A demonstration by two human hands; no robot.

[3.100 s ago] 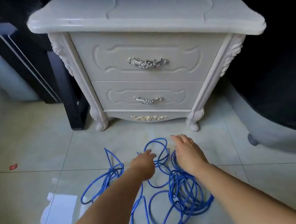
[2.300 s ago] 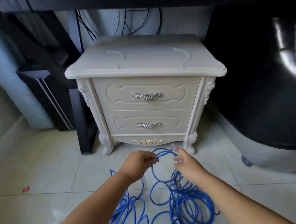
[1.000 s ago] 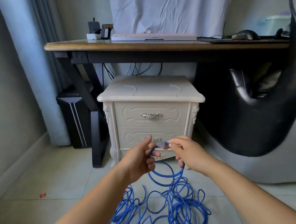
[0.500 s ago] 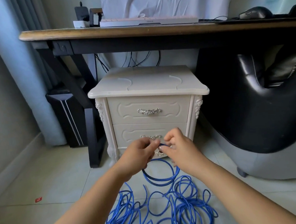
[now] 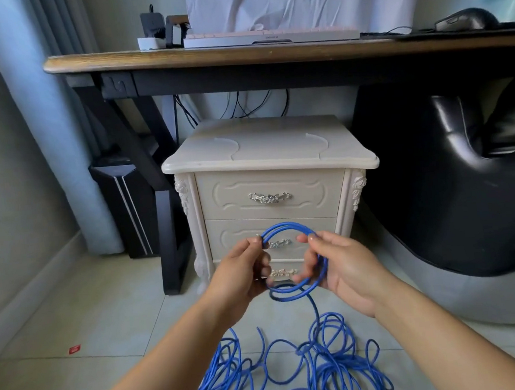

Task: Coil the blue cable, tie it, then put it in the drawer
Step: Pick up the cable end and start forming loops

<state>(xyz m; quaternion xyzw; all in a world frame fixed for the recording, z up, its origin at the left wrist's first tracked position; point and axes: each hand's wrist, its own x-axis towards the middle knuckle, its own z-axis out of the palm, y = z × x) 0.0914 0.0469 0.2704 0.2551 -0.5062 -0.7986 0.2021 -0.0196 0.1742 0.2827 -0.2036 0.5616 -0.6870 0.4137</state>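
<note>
Head view: at lower centre, the left hand (image 5: 242, 278) and right hand (image 5: 345, 268) each pinch a small raised loop of the cable (image 5: 290, 259); its remainder lies tangled on the floor (image 5: 79, 385) below. Behind, both nightstand (image 5: 264, 150) drawers (image 5: 268, 193) are closed.

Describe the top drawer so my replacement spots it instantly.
Under the wooden desk stands a cream nightstand. Its top drawer sits just below the slab top, silver handle unobstructed; the lower drawer's handle shows through the held blue cable loop.
</note>
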